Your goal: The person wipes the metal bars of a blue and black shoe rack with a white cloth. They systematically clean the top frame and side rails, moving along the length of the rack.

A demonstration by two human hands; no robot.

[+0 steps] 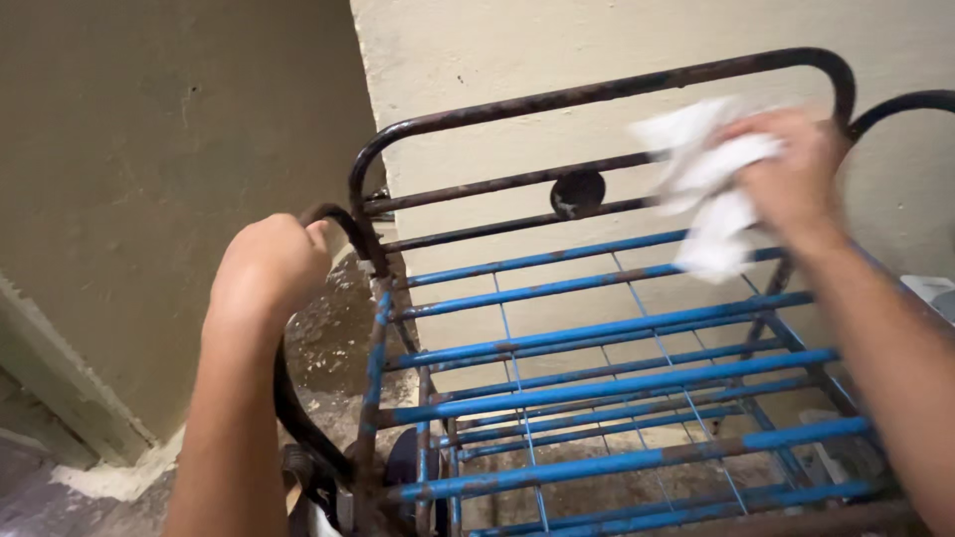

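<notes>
Head view, looking down on a rusty blue metal frame (617,388) — tube rails and thin wire mesh, set close against a pale wall (477,50).

Left hand (271,267) is fisted over the dark curved arm (343,224) at the frame's left side, fingers wrapped tight round the tube. I read this as bracing: a grip there would keep the frame from rocking or sliding.

Right hand (791,174) has a white cloth (711,184) bunched in it, fingers closed on the wad and pressing it to the upper back of the frame, just under the top rail (597,91). Cloth is motion-blurred, so the exact contact bar I cannot tell. Loose cloth hangs down over the uppermost blue bars.

Edges and room:
- Top rail curves down at both corners; right corner sits just beside the right hand.
- A second dark curved arm (905,101) is just beyond the right hand — tight there.
- Round dark disc (577,192) sits mid-back between two thin rusty bars, well left of the cloth.
- Along the back bars, open run leftward from the cloth.
- Wall corner is near the frame's left side; stained concrete floor (328,338) is below it.
- Something pale (935,290) at far right edge, unclear.
</notes>
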